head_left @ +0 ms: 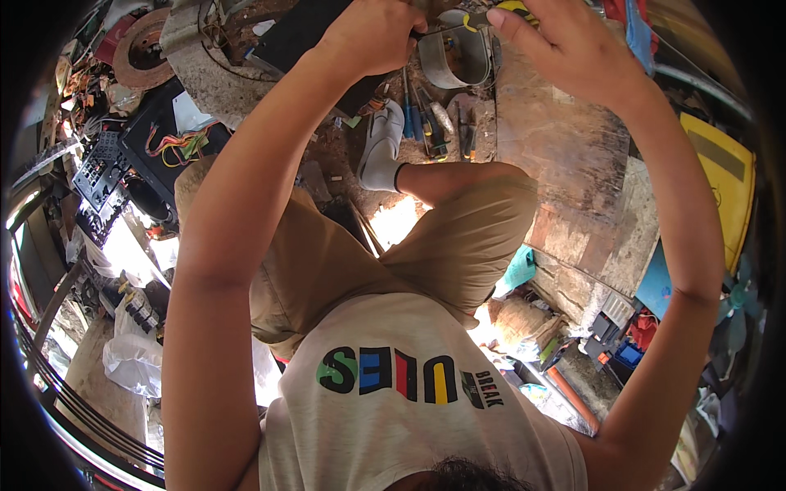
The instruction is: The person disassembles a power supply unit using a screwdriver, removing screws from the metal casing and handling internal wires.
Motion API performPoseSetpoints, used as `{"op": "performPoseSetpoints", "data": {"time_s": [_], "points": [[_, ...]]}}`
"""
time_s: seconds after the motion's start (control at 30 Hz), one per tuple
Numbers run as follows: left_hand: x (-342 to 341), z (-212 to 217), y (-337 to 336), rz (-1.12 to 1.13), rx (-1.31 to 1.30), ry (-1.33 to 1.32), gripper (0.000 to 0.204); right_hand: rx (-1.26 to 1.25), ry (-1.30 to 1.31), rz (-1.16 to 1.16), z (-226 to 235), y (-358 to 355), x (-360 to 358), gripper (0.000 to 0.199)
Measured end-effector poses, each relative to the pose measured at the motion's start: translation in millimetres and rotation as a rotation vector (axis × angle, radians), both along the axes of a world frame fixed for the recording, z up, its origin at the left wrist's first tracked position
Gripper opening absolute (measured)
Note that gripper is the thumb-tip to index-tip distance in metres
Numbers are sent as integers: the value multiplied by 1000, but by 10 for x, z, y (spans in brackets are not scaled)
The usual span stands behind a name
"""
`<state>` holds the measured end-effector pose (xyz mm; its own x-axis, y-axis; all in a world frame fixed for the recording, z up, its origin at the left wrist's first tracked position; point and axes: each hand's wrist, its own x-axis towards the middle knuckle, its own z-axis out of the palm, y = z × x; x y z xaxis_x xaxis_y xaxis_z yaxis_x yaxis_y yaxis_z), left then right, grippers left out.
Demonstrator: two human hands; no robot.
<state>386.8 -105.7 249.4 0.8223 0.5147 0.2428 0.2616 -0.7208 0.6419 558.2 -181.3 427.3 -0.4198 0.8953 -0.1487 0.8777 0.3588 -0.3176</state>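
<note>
My left hand (378, 34) is at the top of the view with its fingers curled, next to a black box-shaped casing (304, 31). What its fingertips hold is hidden. My right hand (565, 47), at the upper right, is closed around a yellow-and-black handled screwdriver (476, 21), its thumb lying along the handle. The thin shaft points left toward my left fingers. Under the shaft stands a grey metal ring-shaped can (453, 67). The upper edge of the view cuts off part of both hands.
Several screwdrivers and hand tools (427, 123) lie on the ground by my shoe (381, 139). To the right are a worn wooden board (565, 155) and a yellow case (720, 184). Open electronics with coloured wires (176, 146), a rusty disc (143, 51) and plastic bags (133, 356) crowd the left.
</note>
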Motion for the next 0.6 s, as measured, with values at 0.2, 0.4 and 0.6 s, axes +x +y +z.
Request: {"op": "performPoseSetpoints", "data": {"time_s": [0.2,0.4,0.6], "points": [[11,-25,-4,-5,48,-38,21,89,119,-78,-101,-58,-151,33],[-71,40,21,28,50,-63,12,174,-302,-44,214,-181,-5,19],[-83,-19,-164,76,230,-77,9,45,307,-998,-958,-1737,1009,26]]}}
